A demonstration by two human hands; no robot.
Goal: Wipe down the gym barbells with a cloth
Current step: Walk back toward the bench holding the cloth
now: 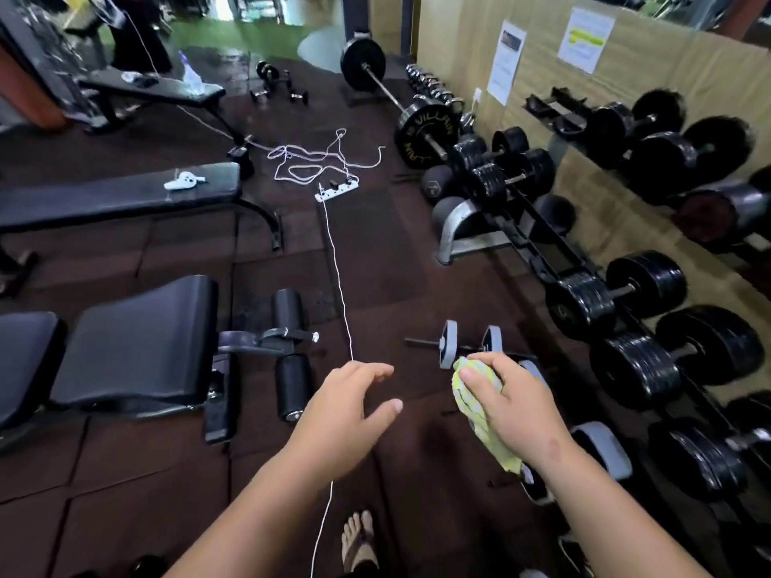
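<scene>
Barbell [448, 345], short w/ grey plates, on floor; right hand [515, 406] grips yellow-green cloth [479, 423], left hand [340, 415] fingers [375, 370] spread.

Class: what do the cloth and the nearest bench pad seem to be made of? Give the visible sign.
Cloth: probably soft fabric; it crumples and drapes under the right hand. Bench pad: likely vinyl over padding; smooth black, faintly shiny, rounded edges.

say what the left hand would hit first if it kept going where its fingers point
Probably the bare bar end of the grey-plated dumbbell on the floor: the left hand points up-right toward it. Depth is unclear, so it could pass above.
</scene>
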